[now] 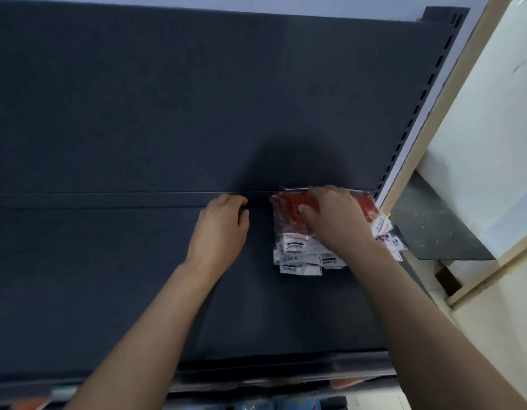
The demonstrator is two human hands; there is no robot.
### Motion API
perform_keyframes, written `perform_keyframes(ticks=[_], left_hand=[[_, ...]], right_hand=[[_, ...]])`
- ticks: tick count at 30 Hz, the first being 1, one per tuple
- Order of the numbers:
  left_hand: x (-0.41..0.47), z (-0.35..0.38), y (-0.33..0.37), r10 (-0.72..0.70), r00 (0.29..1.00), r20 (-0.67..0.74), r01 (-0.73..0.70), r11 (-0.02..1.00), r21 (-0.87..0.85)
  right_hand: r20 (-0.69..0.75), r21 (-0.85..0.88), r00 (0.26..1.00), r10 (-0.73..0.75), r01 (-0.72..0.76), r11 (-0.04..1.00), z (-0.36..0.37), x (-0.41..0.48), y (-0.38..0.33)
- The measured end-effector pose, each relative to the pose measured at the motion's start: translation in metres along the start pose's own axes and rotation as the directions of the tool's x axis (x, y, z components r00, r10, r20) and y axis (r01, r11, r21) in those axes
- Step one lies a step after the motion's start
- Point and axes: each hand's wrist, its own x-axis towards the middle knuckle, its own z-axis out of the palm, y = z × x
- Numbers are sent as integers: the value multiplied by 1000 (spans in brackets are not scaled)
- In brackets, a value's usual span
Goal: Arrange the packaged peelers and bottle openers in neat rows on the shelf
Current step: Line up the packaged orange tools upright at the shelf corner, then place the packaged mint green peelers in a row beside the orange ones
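Note:
A heap of clear bags with red tools and white labels [297, 253] lies at the back right of the dark shelf [108, 276], against the back panel. My right hand [333, 220] rests on top of the heap, thumb pressing a red packaged piece [292, 205] while the fingers curl over its far edge. More packets [386, 232] stick out to the right of that hand. My left hand [221, 229] lies on the shelf just left of the heap, fingers curled loosely at the back seam, holding nothing.
A dark back panel [197, 99] rises behind the shelf. A slotted upright [428, 93] runs along the right end, with a pale wall and wooden trim [451, 90] beyond it. Blurred goods [256, 405] show on a lower shelf below the front edge.

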Motion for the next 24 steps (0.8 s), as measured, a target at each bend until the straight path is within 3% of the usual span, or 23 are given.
perform_keyframes(ticks=[12,18,24], left_hand=[[-75,-106,-102,58,996,-71,-42,978,202],[-127,-167,-166,-46,992,-114,80,945,318],[-184,-228,-218,-180,958,-224,259,878,402]], right_hand=[[93,10,965,-244,244,970,30,-42,-150],[131,66,907,-400,395,916,56,-61,-245],[170,131,793,-586,571,811,83,-74,-343]])
